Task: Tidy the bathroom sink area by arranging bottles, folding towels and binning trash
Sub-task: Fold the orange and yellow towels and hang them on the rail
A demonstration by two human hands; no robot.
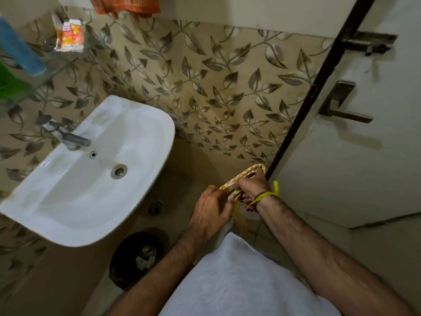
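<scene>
Yellow-patterned towel [242,179], near right of sink [95,169]: left hand [210,210] and right hand [252,185] both pinch it. Soft, light, floppy; best held at corners to fold.

One head-worn wide-angle view looks steeply down and forward from standing height. The sink [91,169] lies low on the left, the bin [136,258] near the bottom, the door [355,133] on the right (its edges bow with the lens). Both forearms reach in from the bottom edge, close to the camera.
</scene>
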